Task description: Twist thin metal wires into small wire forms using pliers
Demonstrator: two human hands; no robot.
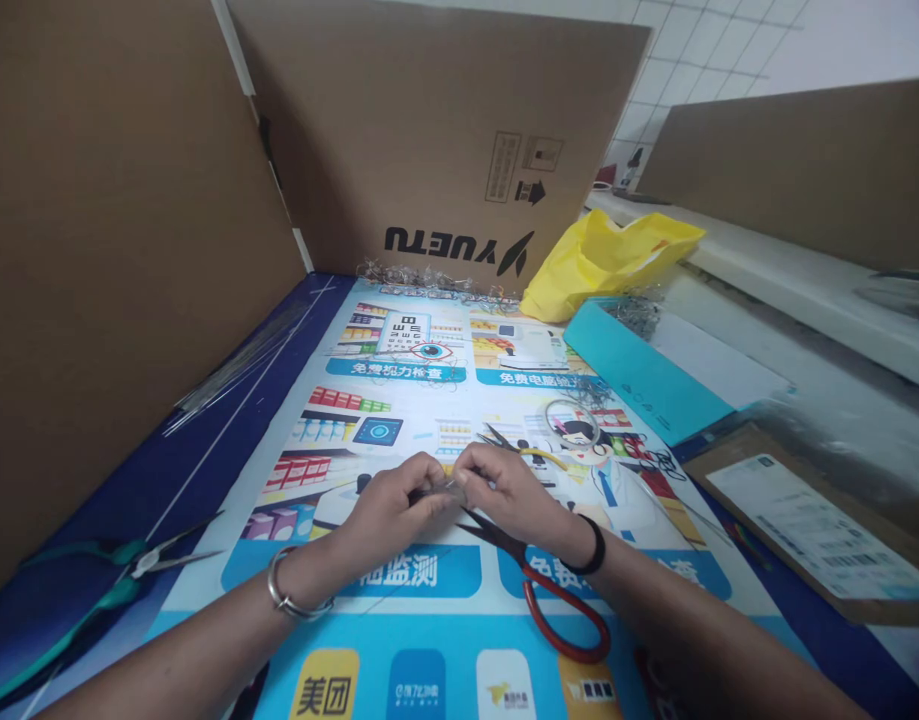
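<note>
Above the middle of the printed mat, my left hand [395, 500] and my right hand [508, 488] meet, fingertips almost touching. Both are closed in a pinch on a small piece of thin wire [451, 487], mostly covered by the fingers. Scissors [532, 577] with red handles lie on the mat just below my right hand, blades pointing up and left. Behind that hand is a pair of yellow-handled pliers [538, 455], partly hidden. A coil of silvery wire [549, 425] rests farther back to the right.
Teal-handled pliers [133, 565] lie open at the left, near straight wires [241, 360]. Cardboard panels [429, 130] stand behind and left. Small wire pieces [436, 275] line the back edge. A yellow bag [594, 260], blue box [639, 380] and labelled parcel [811, 520] sit right.
</note>
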